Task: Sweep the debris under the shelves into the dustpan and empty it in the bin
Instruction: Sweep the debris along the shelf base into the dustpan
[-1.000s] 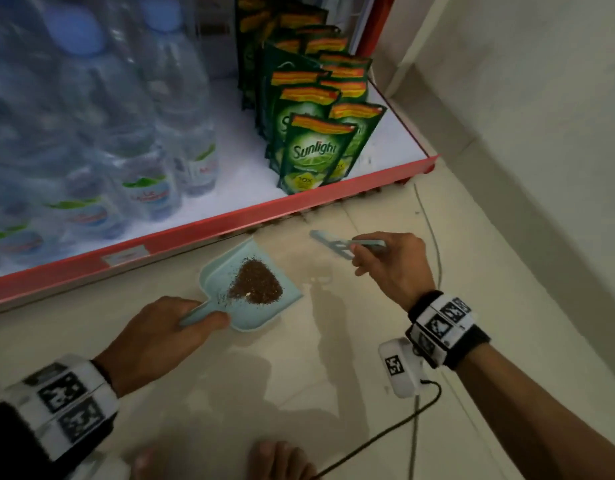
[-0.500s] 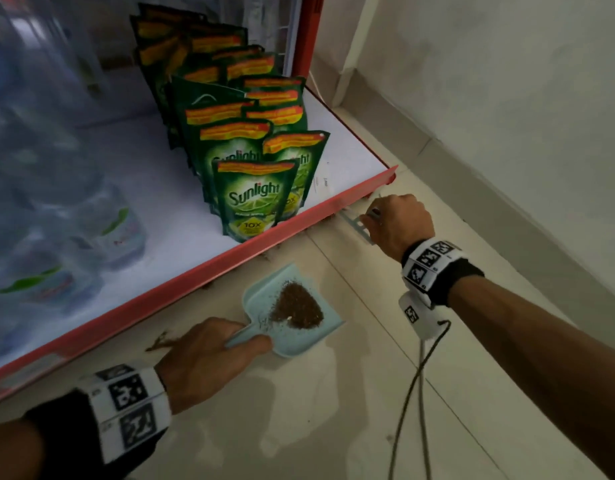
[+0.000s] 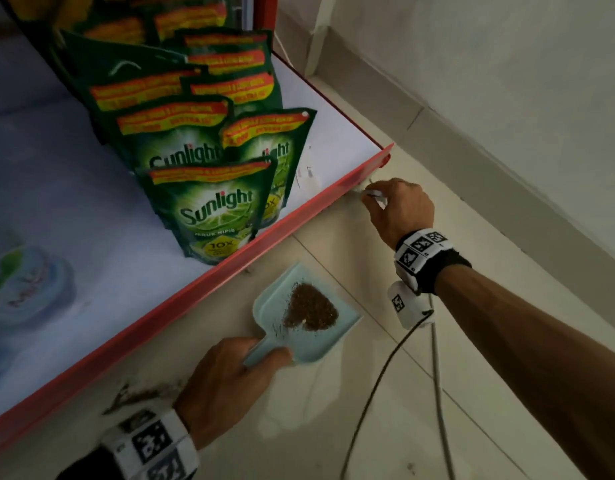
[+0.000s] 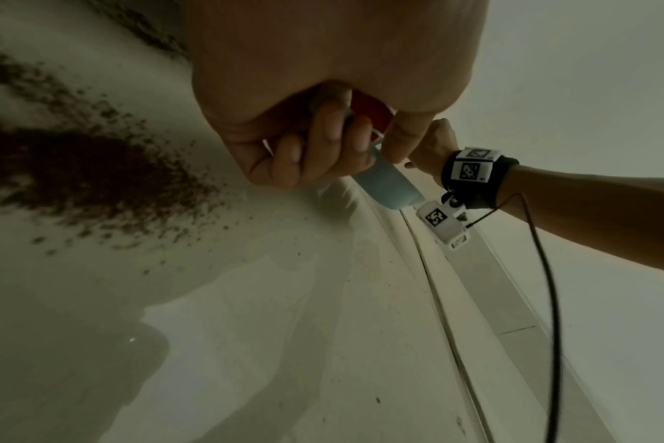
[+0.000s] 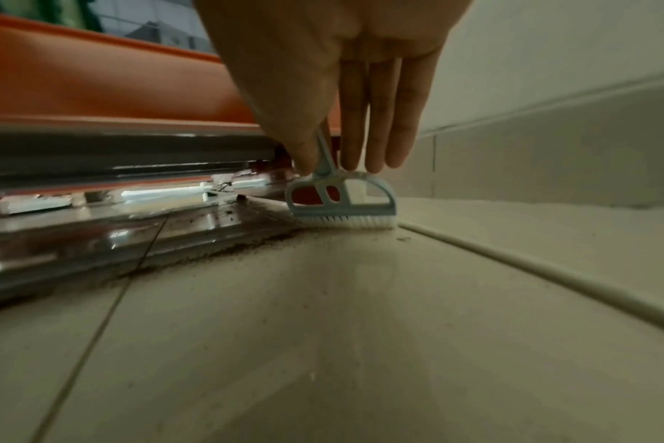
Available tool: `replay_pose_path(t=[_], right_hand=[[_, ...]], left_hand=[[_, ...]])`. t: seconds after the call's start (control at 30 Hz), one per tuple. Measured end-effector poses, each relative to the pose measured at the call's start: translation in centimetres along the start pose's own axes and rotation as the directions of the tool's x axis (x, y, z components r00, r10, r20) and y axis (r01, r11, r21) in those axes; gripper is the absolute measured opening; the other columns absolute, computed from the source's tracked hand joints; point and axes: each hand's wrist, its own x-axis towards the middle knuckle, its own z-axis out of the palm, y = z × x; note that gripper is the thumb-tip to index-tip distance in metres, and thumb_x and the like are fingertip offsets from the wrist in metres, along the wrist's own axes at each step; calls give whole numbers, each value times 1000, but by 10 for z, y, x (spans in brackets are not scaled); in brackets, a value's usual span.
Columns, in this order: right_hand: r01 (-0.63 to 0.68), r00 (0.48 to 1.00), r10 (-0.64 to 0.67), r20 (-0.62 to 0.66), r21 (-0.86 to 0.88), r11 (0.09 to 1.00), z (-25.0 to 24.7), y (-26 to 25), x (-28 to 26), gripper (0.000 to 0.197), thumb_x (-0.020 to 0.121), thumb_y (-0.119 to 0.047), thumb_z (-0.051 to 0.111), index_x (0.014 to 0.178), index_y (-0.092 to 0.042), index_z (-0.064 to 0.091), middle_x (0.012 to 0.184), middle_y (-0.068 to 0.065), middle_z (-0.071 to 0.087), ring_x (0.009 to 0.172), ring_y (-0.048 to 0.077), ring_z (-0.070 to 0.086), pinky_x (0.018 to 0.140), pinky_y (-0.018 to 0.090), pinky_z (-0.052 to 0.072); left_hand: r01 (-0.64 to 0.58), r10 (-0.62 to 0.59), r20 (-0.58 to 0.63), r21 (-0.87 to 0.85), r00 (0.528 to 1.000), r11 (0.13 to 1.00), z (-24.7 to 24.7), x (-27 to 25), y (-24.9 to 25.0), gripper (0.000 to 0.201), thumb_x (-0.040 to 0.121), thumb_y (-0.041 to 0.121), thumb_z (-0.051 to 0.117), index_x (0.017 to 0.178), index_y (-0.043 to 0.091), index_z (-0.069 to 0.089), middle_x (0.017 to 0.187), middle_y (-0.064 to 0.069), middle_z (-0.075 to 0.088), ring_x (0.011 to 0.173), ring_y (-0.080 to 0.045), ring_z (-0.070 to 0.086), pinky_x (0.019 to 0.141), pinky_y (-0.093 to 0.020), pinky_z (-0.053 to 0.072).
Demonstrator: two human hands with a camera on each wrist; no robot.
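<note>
One pale-blue dustpan (image 3: 311, 336) — brown debris (image 3: 311, 311) heaped inside

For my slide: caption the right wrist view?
Right hand pinches small brush, bristles on floor beside shelf edge.

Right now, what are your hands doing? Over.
Left hand grips dustpan, debris pile inside. Right hand pinches brush, bristles down at shelf corner. Dirt line along the edge unswept.
</note>
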Motion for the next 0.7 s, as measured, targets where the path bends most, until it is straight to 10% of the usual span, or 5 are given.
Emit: replay_pose_path(t=[0.17, 0.4, 0.53, 0.7], right_hand=[[-2, 992, -11, 126, 103, 995, 8, -4, 6, 27, 96, -26, 54, 115, -21, 72, 104, 12, 75, 92, 36, 67, 80, 42, 55], [338, 921, -370, 119, 223, 914, 1, -30, -37, 21, 95, -28, 58, 107, -23, 75, 98, -1, 77, 77, 24, 71, 70, 35, 56], [306, 952, -305, -25, 90, 948, -4, -31, -28, 24, 96, -29, 54, 110, -25, 73, 106, -1, 75, 83, 28, 71, 70, 33, 55], [170, 976, -164, 143, -28, 985, 10, -32, -14, 29, 99, -28, 48, 117, -23, 69, 106, 8, 74, 91, 38, 66, 72, 34, 47]], left_hand=[[28, -27, -22, 8, 999, 1000, -5, -7, -13, 44, 88, 42, 64, 58, 19, 42, 50, 4, 35, 49, -12, 34, 51, -27, 28], [-38, 38, -91, 3, 995, 999, -11, -12, -14, 49, 89, 38, 65, 58, 18, 33, 50, 3, 30, 46, -9, 30, 46, -24, 26], [-40, 40, -79, 3, 996, 999, -14, -15, -19, 51, 89, 40, 65, 61, 16, 30, 52, 3, 27, 47, -9, 28, 45, -23, 23], [4, -1, -89, 32, 996, 999, -13, -21, -24, 52, 87, 47, 64, 62, 17, 29, 53, 4, 27, 47, -10, 28, 44, -23, 23]])
